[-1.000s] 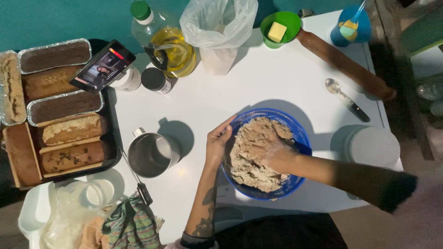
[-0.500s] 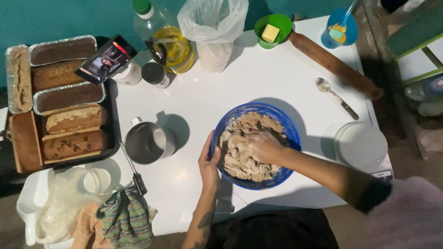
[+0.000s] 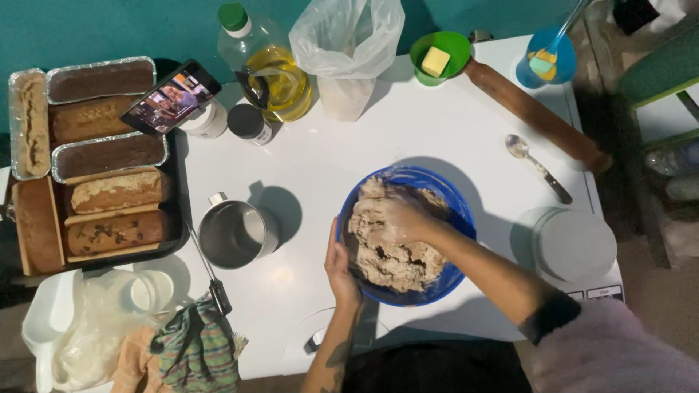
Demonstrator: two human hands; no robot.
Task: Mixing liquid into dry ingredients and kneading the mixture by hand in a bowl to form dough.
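Two hands at one blue bowl (image 3: 455,211), lower centre of the frame, on the white table (image 3: 408,138).

I see the right hand (image 3: 393,218) pressed down into the brown dough (image 3: 393,255) inside the bowl, fingers curled into the mass and coated with it. I see the left hand (image 3: 341,266) laid flat against the bowl's left rim, fingers together, bracing it. Left of the bowl stands a metal mug (image 3: 234,234). A spoon (image 3: 535,166) and a rolling pin (image 3: 535,115) lie at the upper right. Loaves in a tray (image 3: 175,218) fill the left edge.
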